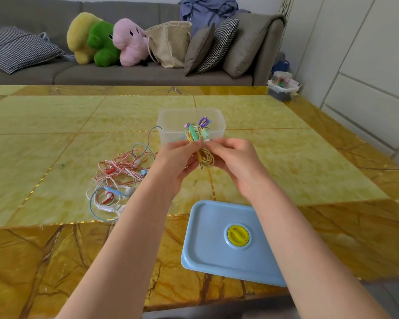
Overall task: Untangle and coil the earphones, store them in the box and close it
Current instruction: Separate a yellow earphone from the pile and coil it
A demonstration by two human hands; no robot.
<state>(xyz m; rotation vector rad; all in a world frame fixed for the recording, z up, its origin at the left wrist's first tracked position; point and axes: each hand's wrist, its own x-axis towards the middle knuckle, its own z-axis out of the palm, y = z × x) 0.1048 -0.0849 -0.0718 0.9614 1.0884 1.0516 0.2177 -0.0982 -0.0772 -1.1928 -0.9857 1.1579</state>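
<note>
No writing shows on anything. Both hands hold a small bundle of yellow earphones (199,146) up in the air, just in front of the clear plastic box (168,125). The bundle stands up and down, its plug at the bottom and mint green buds on top. The left hand (177,162) and the right hand (235,160) pinch it with curled fingers. Left of the box lies a messy pile of red, white and blue earphones (118,180). The blue lid (207,245) lies nearer the person.
</note>
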